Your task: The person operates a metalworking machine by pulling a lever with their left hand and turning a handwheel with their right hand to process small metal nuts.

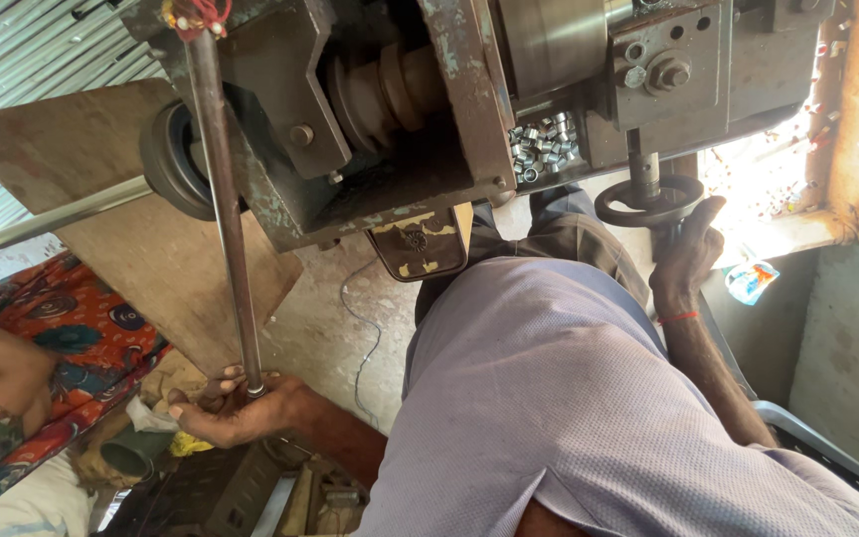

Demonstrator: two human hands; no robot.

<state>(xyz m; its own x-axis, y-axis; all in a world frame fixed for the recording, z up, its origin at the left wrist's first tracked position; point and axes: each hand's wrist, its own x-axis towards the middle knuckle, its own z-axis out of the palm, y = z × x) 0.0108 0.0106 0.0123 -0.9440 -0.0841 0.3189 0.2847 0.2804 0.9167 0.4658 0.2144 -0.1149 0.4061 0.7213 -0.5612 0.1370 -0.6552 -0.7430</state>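
Gripping long steel rod, handwheel

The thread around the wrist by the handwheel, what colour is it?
Red, a thin thread seen in the head view.

The person's got a pale lilac textured shirt, brownish checked trousers, I think, and a thin red thread round one wrist.

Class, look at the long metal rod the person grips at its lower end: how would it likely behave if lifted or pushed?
The metal rod looks straight and unbent, so probably stiff. It seems solid steel, likely heavy for its thickness. Being round, it would probably roll if laid flat; the left hand grips its end.
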